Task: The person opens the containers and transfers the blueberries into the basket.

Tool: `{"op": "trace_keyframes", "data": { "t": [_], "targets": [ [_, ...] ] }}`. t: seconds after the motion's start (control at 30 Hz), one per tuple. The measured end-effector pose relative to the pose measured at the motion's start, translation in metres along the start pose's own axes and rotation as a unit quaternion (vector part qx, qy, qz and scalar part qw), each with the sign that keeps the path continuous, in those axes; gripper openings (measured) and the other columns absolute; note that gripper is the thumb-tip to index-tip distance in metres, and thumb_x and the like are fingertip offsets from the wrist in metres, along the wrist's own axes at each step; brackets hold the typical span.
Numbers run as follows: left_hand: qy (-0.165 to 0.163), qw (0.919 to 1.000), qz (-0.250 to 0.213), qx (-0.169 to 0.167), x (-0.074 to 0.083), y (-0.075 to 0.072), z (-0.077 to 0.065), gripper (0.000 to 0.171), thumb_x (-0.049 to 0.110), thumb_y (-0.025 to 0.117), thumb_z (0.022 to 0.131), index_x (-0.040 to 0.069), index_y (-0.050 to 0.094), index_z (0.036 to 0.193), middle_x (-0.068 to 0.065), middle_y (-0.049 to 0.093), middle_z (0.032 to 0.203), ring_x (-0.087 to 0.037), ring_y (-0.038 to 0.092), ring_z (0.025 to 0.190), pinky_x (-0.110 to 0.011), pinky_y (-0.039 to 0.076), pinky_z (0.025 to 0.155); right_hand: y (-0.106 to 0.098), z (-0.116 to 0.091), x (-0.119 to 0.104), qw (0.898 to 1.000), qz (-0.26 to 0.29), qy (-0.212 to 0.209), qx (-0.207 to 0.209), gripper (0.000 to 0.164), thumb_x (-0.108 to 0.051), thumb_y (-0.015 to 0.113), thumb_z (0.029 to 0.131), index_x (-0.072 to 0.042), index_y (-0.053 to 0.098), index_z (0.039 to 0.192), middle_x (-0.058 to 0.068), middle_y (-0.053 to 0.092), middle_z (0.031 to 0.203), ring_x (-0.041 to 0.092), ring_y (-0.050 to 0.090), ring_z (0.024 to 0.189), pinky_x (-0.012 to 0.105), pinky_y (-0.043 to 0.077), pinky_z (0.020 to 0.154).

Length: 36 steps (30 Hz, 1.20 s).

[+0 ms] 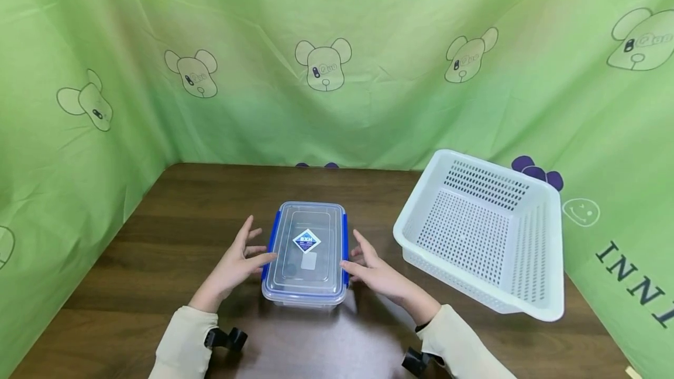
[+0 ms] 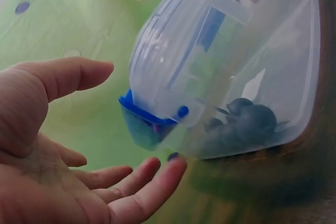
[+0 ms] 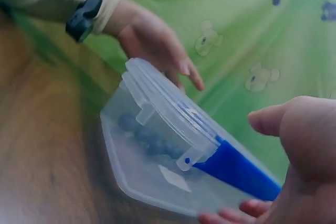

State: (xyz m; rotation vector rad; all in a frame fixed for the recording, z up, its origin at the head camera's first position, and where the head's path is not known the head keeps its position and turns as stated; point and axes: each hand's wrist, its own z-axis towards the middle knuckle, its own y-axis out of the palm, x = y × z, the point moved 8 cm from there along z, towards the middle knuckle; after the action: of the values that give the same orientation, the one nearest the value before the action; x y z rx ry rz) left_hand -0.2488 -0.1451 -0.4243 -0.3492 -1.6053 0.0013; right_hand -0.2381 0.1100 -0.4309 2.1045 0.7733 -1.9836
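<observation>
A clear plastic storage box with blue side latches lies on the table, its lid on. A white-and-blue diamond sticker marks the lid. Several dark, round things show through the wall in both wrist views; their kind is blurred. My left hand is beside the box's left side, fingers spread and thumb near the lid edge. In the left wrist view a blue latch hangs outward, just past the fingertips. On the other side, my right hand has its thumb by the right-hand latch, fingers extended.
A white perforated plastic basket stands to the right of the box. Brown wood-grain table lies under everything. A green printed cloth hangs behind and along both sides.
</observation>
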Motion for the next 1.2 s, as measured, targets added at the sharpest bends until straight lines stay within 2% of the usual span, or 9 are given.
{"op": "trace_keyframes", "data": {
  "t": [0.13,0.27,0.43,0.67,0.83,1.03,1.2],
  "targets": [
    [-0.025,0.9979,-0.058,-0.017,-0.013,0.002,0.002,0.103,0.008,0.073,0.089,0.006,-0.002,0.159,-0.03,0.025,0.155,-0.045,0.048,0.125,-0.044,0.058,0.08,0.009,0.006,0.012,0.991,0.125,0.018,-0.05,0.086,-0.012,0.053,0.101,0.001,-0.013,0.154,0.026,0.04,0.122,0.022,0.061,0.09,0.037,0.056,0.077],
    [-0.046,0.9942,-0.089,-0.039,-0.023,0.006,0.003,0.105,0.008,0.078,0.085,0.006,0.004,0.159,-0.031,0.03,0.152,-0.038,0.055,0.117,-0.044,0.059,0.074,0.012,0.008,0.019,0.982,0.171,0.027,-0.081,0.086,-0.01,0.052,0.102,-0.005,-0.015,0.155,0.019,0.051,0.115,0.018,0.065,0.084,0.033,0.057,0.072],
    [-0.056,0.9907,-0.109,-0.059,-0.029,0.009,0.004,0.107,0.011,0.083,0.082,0.005,0.009,0.159,-0.032,0.033,0.15,-0.029,0.062,0.106,-0.043,0.06,0.067,0.011,0.009,0.026,0.969,0.212,0.048,-0.115,0.085,-0.009,0.051,0.102,-0.012,-0.014,0.157,0.016,0.055,0.112,0.021,0.067,0.087,0.036,0.057,0.075],
    [-0.048,0.9892,-0.107,-0.088,-0.029,0.014,0.007,0.1,0.009,0.081,0.083,0.003,0.016,0.158,-0.029,0.033,0.145,-0.025,0.065,0.098,-0.044,0.06,0.065,0.011,0.012,0.027,0.97,0.213,0.04,-0.112,0.071,-0.006,0.05,0.099,0.007,0.005,0.152,0.018,0.057,0.12,0.024,0.067,0.089,0.041,0.058,0.076],
    [-0.05,0.9909,-0.095,-0.081,-0.028,0.015,0.008,0.096,0.002,0.077,0.082,0.003,0.019,0.158,-0.027,0.037,0.141,-0.026,0.066,0.095,-0.044,0.059,0.06,0.014,0.013,0.024,0.973,0.207,0.04,-0.092,0.065,-0.005,0.047,0.094,0.009,0.011,0.145,0.016,0.058,0.115,0.022,0.066,0.082,0.041,0.059,0.071],
    [-0.061,0.991,-0.099,-0.068,-0.027,0.016,0.008,0.095,0.0,0.077,0.08,0.005,0.023,0.158,-0.027,0.037,0.144,-0.028,0.067,0.095,-0.044,0.059,0.061,0.014,0.015,0.023,0.98,0.182,0.042,-0.063,0.065,-0.007,0.047,0.085,0.011,0.013,0.138,0.021,0.057,0.107,0.023,0.065,0.079,0.041,0.059,0.066],
    [-0.07,0.9919,-0.09,-0.056,-0.025,0.016,0.007,0.095,-0.002,0.076,0.079,0.005,0.023,0.157,-0.027,0.038,0.144,-0.028,0.067,0.094,-0.045,0.059,0.061,0.019,0.016,0.017,0.984,0.166,0.034,-0.05,0.06,-0.014,0.049,0.085,0.01,0.018,0.13,0.024,0.054,0.112,0.025,0.067,0.08,0.043,0.059,0.063]
  ]
}}
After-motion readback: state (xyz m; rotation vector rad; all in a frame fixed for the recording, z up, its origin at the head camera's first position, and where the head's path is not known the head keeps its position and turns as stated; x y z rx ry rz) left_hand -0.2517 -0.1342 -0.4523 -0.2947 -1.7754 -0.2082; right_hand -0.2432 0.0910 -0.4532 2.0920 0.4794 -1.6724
